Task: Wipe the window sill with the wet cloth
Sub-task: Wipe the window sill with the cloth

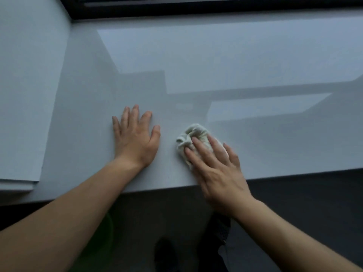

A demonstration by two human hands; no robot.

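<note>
Left hand (135,137) is lying flat on the window sill (235,59), left of the cloth (193,137). Right hand (216,165) is pressing on the cloth's near side, near the sill's front edge. Window frame (196,5) is running behind the sill; side wall (29,85) is standing at left.

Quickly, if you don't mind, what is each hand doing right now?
Left hand: open, flat on the pale grey window sill, holding nothing.
Right hand: open, fingers pressing the crumpled white cloth onto the sill.
</note>
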